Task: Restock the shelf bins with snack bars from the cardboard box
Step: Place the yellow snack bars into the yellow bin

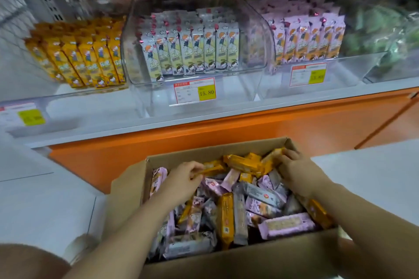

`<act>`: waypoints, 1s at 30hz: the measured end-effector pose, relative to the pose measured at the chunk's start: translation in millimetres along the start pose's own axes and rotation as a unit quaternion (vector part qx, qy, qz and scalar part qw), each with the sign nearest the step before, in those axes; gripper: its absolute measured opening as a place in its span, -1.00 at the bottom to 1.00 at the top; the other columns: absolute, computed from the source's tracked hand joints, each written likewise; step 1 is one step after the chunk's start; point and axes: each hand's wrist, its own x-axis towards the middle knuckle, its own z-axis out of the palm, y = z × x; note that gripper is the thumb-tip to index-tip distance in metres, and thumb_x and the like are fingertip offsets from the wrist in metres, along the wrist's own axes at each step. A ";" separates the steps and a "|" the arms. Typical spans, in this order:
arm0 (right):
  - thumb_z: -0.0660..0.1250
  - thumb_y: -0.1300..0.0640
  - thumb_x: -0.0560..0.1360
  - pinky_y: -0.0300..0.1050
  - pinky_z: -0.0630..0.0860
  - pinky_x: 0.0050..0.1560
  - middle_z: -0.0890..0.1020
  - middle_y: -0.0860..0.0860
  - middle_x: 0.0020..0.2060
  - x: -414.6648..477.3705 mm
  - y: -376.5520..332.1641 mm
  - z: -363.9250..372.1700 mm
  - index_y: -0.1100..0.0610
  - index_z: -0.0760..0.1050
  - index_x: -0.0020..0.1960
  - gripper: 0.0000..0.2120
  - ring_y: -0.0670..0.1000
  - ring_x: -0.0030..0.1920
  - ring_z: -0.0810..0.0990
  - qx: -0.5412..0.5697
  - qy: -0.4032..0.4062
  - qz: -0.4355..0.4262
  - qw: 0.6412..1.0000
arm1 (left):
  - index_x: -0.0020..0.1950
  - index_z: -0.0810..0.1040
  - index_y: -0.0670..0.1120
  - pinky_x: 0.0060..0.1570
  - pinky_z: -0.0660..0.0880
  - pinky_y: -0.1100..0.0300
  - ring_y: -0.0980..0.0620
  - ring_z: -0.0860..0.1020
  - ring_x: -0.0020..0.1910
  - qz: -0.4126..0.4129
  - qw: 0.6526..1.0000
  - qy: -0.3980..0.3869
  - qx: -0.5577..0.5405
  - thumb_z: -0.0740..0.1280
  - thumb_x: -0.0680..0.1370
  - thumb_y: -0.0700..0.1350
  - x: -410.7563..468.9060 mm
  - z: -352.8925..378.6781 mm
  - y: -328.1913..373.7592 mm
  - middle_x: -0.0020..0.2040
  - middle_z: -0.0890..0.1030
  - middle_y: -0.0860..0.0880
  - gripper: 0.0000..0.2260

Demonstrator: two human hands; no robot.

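Both hands are down in the cardboard box (pixel 226 265) at 6 o'clock, and it's heaped with loose snack bars (pixel 285 225), pink, grey and yellow all jumbled. The left hand (pixel 181 180), over at the box's 9 o'clock side, has its fingers curled, pinching the end of a yellow bar (pixel 213 168). The right hand (pixel 297 171), up at the box's 1 o'clock corner, is curled round the end of a second yellow bar (pixel 271 161), and more yellow ones lie between the two hands. Beyond the box, the white shelf (pixel 226 118): a yellow row (pixel 77 59) at 10 o'clock, a grey-white row (pixel 192 52) at 12 o'clock inside a clear bin (pixel 156 102), a pink row (pixel 310 36) at 2 o'clock. The price tag (pixel 195 90) on the middle bin's front reads 15.80. Far out at 3 o'clock, green packets (pixel 385 29), too blurred to make out.
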 end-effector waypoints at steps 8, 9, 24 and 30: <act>0.27 -0.02 0.52 -0.03 0.29 0.32 0.19 0.17 0.45 15.2 -11.6 2.1 0.03 0.04 0.52 -0.33 0.17 0.44 0.23 0.110 -0.036 0.090 0.989 | 0.41 0.35 0.06 0.00 0.38 0.31 0.11 0.43 0.24 0.022 0.999 -0.046 -0.015 0.24 0.61 -0.09 36.6 36.5 29.7 0.40 0.38 0.06 -0.64; 0.29 -0.02 0.51 -0.05 0.32 0.28 0.29 0.17 0.39 17.7 -11.7 -1.5 0.03 0.07 0.51 -0.34 0.17 0.39 0.29 0.119 -0.033 0.093 0.988 | 0.43 0.31 0.08 0.04 0.37 0.31 0.10 0.41 0.28 0.026 0.999 -0.040 -0.008 0.24 0.61 -0.08 42.3 41.0 34.2 0.42 0.34 0.06 -0.61; 0.38 0.19 0.40 -0.22 0.50 -0.36 0.59 -0.16 -0.25 30.2 -37.5 -33.9 -0.04 0.57 0.01 -0.78 -0.15 -0.36 0.53 0.270 0.007 -0.073 0.960 | -0.01 0.60 0.03 -0.13 0.41 0.53 0.15 0.43 0.11 0.033 0.996 -0.058 -0.050 0.32 0.56 -0.11 60.9 54.4 38.6 0.35 0.26 0.13 -0.92; 0.41 0.10 0.44 -0.34 0.50 -0.22 0.60 -0.11 0.03 17.1 -50.9 -42.4 -0.03 0.47 0.22 -0.63 -0.25 -0.16 0.55 0.290 0.009 -0.090 0.953 | -0.09 0.50 0.00 -0.17 0.35 0.63 0.11 0.37 0.17 0.009 0.996 0.021 -0.091 0.44 0.48 -0.08 34.2 43.5 30.6 0.18 0.31 0.10 -0.88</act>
